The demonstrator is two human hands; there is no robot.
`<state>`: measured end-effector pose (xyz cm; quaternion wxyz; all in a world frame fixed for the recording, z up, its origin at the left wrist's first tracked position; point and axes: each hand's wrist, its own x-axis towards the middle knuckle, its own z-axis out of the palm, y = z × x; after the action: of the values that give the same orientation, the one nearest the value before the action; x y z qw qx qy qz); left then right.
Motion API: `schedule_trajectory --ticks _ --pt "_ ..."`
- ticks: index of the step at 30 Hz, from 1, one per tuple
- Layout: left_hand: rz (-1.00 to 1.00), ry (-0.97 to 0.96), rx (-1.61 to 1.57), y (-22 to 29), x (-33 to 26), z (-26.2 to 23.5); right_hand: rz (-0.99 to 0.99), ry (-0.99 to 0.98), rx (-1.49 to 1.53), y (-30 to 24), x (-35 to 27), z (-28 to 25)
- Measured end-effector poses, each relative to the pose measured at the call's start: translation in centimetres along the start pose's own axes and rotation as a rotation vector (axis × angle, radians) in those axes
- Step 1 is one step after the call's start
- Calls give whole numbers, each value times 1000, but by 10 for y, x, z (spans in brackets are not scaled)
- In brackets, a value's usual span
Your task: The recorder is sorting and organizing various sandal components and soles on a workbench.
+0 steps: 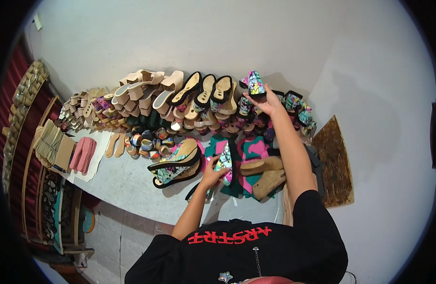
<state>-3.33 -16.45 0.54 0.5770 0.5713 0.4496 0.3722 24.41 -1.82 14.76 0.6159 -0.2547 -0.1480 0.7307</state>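
My right hand [267, 102] is raised at the back, fingers closed round a bright multicoloured patterned shoe heel [256, 84] above the stacked footwear. Lower down, over the table, my left hand [212, 174] grips a wedge sole [225, 160] covered in a similar print with a black edge. To its left lie wedge soles [175, 173] with black rims and tan tops, stacked on each other. Two brown shoe lasts [270, 183] rest to its right on pink and green pieces [253, 147].
Rows of stacked shoes and soles [147, 90] line the wall behind the grey table [128, 182]. Pink insoles [83, 154] and a box of beige pieces [54, 142] sit at the left. A rough brown board [335, 165] leans at the right; racks [38, 189] stand far left.
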Motion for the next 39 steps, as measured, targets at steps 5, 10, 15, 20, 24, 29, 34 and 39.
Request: schedule_trajectory --ticks 5,10,15,20,24,29,34,39 --pt "-136 -70 -87 -7 2 -3 -25 425 21 27 23 8" --pt "-84 -150 -123 -13 15 0 -212 571 -632 24 31 -5" --pt "-114 -161 -208 -15 15 -3 -355 804 -1030 19 28 28" --pt "-78 -194 -179 -19 10 -9 -450 830 -1506 13 34 34" --pt "-49 -203 -213 -17 5 -8 -372 737 -1686 12 43 24" --pt "18 -164 -245 -23 1 -14 -336 806 -1780 28 44 35" --pt "-2 -176 -262 -23 4 -16 -386 664 -1953 26 51 23" --pt "-52 -160 -244 -12 0 -16 -499 632 -1929 36 58 23"
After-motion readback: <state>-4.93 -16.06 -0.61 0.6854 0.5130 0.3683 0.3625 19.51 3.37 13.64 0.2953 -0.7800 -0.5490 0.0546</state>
